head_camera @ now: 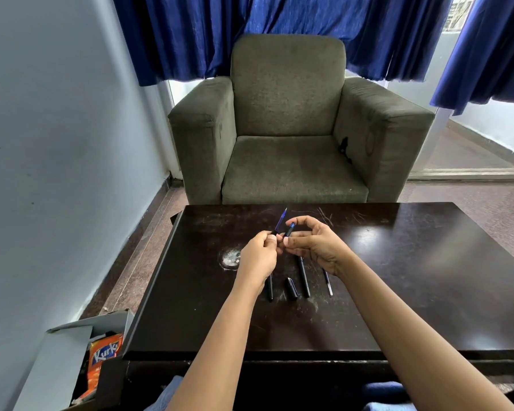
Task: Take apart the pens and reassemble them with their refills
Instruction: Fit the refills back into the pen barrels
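Note:
Above the dark table [398, 292], my left hand [257, 256] pinches the lower end of a blue pen body [280, 222] whose tip points up and away. My right hand [312, 243] grips a short black pen cap [289, 229] with a blue end, just right of the blue pen body. On the table below my hands lie a black pen [304, 277], a loose black cap [292, 288], another black pen part [270, 287] partly hidden by my left wrist, and a thin refill [328, 282].
A grey-green armchair [288, 129] stands just beyond the table's far edge. An open cardboard box [69, 360] holding an orange snack packet [103, 357] sits on the floor at the lower left. A white scuff mark [230, 258] is on the table left of my hands.

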`<state>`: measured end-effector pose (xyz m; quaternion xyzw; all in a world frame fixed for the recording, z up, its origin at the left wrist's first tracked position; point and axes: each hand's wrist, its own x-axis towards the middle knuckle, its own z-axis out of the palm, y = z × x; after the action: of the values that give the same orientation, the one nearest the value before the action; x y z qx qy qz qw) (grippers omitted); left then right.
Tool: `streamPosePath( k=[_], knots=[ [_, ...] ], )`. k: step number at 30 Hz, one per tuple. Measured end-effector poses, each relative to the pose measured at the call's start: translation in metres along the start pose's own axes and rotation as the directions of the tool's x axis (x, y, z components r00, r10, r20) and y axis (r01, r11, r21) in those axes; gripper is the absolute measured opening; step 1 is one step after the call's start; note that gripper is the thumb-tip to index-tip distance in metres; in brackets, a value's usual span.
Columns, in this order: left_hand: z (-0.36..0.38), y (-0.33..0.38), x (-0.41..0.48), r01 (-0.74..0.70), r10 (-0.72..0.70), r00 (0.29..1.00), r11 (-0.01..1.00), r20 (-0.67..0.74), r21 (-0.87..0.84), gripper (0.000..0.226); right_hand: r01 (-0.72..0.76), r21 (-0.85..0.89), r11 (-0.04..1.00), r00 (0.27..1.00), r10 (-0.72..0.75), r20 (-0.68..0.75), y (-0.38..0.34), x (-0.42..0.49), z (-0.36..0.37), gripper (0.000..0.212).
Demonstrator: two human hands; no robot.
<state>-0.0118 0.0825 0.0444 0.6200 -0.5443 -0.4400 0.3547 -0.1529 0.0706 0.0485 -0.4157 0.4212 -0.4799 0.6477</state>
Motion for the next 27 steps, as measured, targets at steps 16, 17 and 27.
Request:
streamPosePath(
  k=[16, 17, 27],
  knots=[
    [-0.0001, 0.0005, 0.0006, 0.011, -0.01, 0.999, 1.0, -0.034, 0.021, 0.031, 0.042, -0.07, 0.997, 0.989, -0.051, -0.137, 0.0064, 0.0049, -0.0019, 0.02],
    [-0.0003, 0.0013, -0.0001, 0.014, -0.013, 0.999, 1.0, -0.035, 0.02, 0.031, 0.039, -0.066, 0.997, 0.988, -0.049, -0.144, 0.006, 0.0049, -0.0021, 0.019],
    [-0.0008, 0.0017, -0.0045, -0.014, 0.015, 1.0, 1.0, -0.026, 0.003, 0.03, 0.014, 0.198, 0.98, 0.971, 0.034, -0.237, -0.0014, 0.0082, -0.0039, 0.016]
  ],
)
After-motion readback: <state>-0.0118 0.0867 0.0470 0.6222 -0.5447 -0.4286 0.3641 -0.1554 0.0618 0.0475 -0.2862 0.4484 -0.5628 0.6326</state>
